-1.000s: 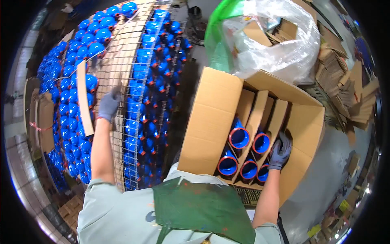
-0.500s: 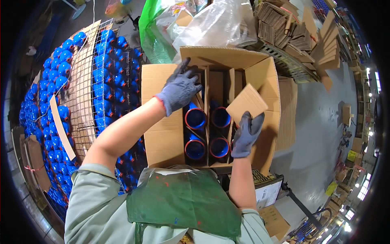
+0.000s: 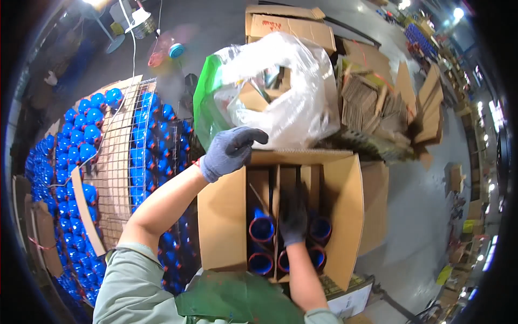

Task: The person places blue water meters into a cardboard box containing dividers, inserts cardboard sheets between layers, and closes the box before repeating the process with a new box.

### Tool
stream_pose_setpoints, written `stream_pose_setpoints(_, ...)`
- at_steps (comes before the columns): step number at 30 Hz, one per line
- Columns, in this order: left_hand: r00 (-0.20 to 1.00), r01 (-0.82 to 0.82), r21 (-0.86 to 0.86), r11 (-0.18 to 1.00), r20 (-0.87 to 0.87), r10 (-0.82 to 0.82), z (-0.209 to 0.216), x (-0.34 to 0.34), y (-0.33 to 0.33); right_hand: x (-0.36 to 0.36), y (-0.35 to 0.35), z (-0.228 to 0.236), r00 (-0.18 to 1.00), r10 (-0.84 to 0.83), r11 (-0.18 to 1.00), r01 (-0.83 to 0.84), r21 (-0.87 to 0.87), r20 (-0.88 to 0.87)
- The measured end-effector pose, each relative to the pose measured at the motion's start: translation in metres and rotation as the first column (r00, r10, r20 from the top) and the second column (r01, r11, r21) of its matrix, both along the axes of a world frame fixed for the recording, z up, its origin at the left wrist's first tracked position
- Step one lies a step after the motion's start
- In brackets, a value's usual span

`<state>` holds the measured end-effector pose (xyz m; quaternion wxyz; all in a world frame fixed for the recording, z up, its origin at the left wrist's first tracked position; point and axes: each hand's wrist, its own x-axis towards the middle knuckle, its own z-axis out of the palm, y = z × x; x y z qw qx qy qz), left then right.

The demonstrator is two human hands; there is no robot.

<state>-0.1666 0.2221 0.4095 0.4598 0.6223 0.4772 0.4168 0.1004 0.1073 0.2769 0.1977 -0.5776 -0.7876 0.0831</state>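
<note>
An open cardboard box [image 3: 221, 227] stands before me, split by upright cardboard dividers [image 3: 277, 200]. Glossy blue hollow vessels [image 3: 261, 229] with red rims sit in its compartments, mouths up. My right hand [image 3: 293, 218], in a dark grey glove, reaches down into a middle compartment; its fingers are in shadow and smeared. I cannot make out anything in it. Over the box's far left corner, beside a clear plastic bag [image 3: 307, 92], hovers my left hand [image 3: 229, 153] in a grey glove. Its fingers are loosely bent and apart, with nothing seen in them.
Wire-mesh racks [image 3: 116, 178] at the left carry many blue vessels with red rims. A cardboard strip [image 3: 87, 210] leans on them. Stacked cardboard pieces [image 3: 372, 100] stand at the far right, and a larger carton [image 3: 291, 31] lies behind the bag.
My right hand has gone from above the box's right side down into it; the cardboard square it held is out of sight. My left hand has left the box interior. The view has shifted.
</note>
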Motion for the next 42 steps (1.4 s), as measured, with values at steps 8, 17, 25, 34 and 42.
stream_pose_setpoints(8,0.955,-0.124,0.380,0.917,-0.205,0.215,-0.105,0.042,0.226,0.005,-0.013,-0.022,0.946,-0.168,0.950,0.230,-0.209,0.276)
stream_pose_setpoints(17,0.781,0.285,0.117,0.951,-0.604,-0.160,-0.161,0.122,0.364,0.024,-0.022,-0.040,0.854,0.002,0.971,0.124,-0.206,0.521)
stream_pose_setpoints(25,0.622,0.331,0.027,0.943,-0.758,-0.197,-0.171,0.124,0.373,0.020,-0.019,-0.035,0.913,-0.048,0.825,0.265,-0.499,0.405)
stream_pose_setpoints(34,0.443,0.381,-0.029,0.924,-0.871,-0.210,-0.152,0.118,0.339,0.023,-0.023,-0.048,0.932,-0.099,0.794,0.285,-0.536,0.349)
stream_pose_setpoints(42,0.666,-0.007,0.364,0.931,-0.693,0.276,-0.009,0.002,0.101,0.015,-0.012,-0.025,0.932,-0.116,0.895,0.249,-0.371,0.344)
